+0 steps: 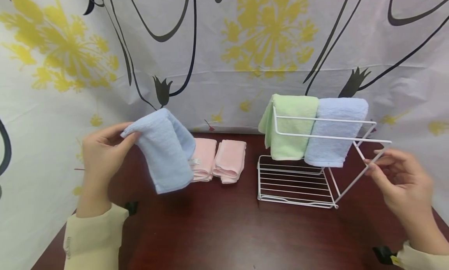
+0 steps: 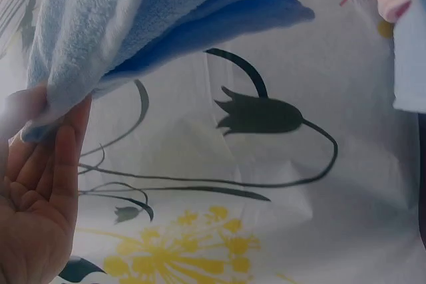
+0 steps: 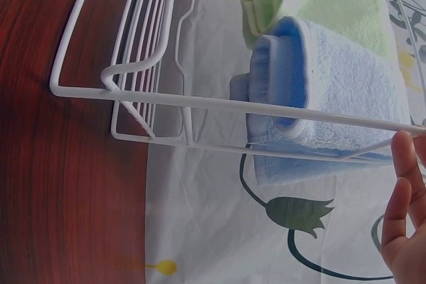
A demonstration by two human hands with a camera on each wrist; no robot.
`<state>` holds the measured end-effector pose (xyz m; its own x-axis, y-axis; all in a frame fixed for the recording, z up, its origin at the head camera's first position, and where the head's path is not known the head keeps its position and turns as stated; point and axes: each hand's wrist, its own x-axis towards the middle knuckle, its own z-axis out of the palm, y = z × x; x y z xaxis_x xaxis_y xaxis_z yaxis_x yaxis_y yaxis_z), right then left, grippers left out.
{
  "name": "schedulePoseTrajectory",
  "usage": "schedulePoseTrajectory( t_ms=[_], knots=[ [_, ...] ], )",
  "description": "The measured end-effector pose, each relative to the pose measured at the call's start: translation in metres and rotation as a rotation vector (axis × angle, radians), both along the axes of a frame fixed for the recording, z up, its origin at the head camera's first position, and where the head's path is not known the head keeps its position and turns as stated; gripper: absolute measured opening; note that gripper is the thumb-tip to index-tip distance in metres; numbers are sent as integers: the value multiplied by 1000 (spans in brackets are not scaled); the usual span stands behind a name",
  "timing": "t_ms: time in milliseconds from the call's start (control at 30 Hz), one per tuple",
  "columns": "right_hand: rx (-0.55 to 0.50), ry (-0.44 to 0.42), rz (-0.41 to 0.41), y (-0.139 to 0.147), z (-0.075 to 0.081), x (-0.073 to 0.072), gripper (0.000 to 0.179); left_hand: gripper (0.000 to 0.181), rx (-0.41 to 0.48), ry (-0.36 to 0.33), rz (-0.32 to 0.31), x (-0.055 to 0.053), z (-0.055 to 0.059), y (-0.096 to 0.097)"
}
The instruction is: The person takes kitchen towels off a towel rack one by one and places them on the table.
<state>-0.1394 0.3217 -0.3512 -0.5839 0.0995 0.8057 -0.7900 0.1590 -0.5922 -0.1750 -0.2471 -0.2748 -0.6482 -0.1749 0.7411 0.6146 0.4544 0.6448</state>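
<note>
My left hand [image 1: 105,153] pinches one corner of a light blue towel [image 1: 163,151], which hangs in the air above the table; the left wrist view shows its folds drooping open from the thumb and fingers. On the right, my right hand [image 1: 403,180] grips the slanted side wire of a white wire rack [image 1: 298,203] between thumb and fingers. Over the rack's upper bars hang a green towel [image 1: 294,126] and a second blue towel [image 1: 336,129], side by side. The right wrist view shows that blue towel [image 3: 346,91] folded in layers.
Two folded pink towels [image 1: 229,161] lie on the dark red wooden table [image 1: 224,227], between the held towel and the rack. The held towel partly covers the left pink one. Behind the table hangs a white cloth [image 1: 210,48] with yellow and grey flower prints.
</note>
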Motion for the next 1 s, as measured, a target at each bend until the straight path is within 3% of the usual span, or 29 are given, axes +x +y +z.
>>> schedulePoseTrajectory(
  t_ms=[133,267,400,600,767,1000],
  knots=[
    [49,-12,-67,0,0,0,35,18,1,-66,-45,6,-4,-12],
    [56,-13,-75,-1,-1,0,34,18,-57,-139,-17,14,-6,-22],
    [34,-12,-52,-1,-1,0,34,19,-132,-176,9,21,-6,-32],
    [-15,2,4,-2,-1,0,34,20,-264,-248,-3,29,-7,-47],
    [-48,18,58,-2,-2,-1,36,23,-316,-314,-50,35,-9,-57],
    [-53,9,48,-2,-2,-1,35,22,-394,-416,-89,40,-12,-64]
  ],
)
